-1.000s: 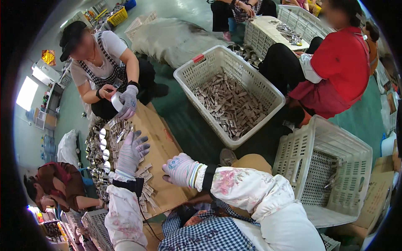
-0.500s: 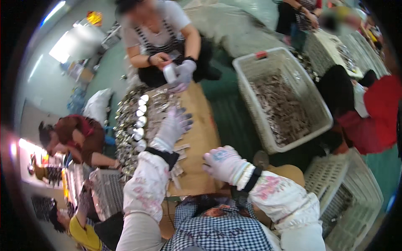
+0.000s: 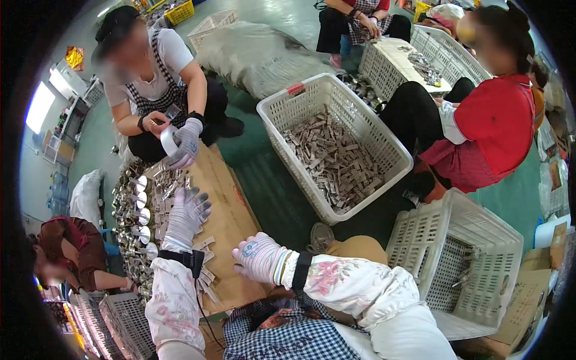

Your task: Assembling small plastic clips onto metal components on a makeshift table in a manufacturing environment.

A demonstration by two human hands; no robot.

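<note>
My left hand (image 3: 187, 217), in a striped knit glove, is open with spread fingers above a cardboard sheet (image 3: 227, 210). Beside it on the cardboard lie small flat metal pieces (image 3: 207, 273). A row of shiny round metal discs on stems (image 3: 143, 217) runs along the left, next to a heap of metal parts (image 3: 124, 246). Over the right part of the cardboard is my right hand (image 3: 261, 257), gloved too, its fingers loosely bent and apart, with nothing visible in them. Across from me, a co-worker's gloved hand (image 3: 185, 144) holds a white round object (image 3: 168, 140).
A white plastic crate (image 3: 336, 213) full of flat metal pieces stands ahead to the right. Another crate (image 3: 480, 223) is tilted at my right, with a few parts inside. A person in red (image 3: 495, 129) sits beyond it. A large grey sack (image 3: 258, 57) lies farther back.
The view has swung to the right, so the cardboard and the co-worker across sit farther left. Both my hands keep about the same pose over the cardboard.
</note>
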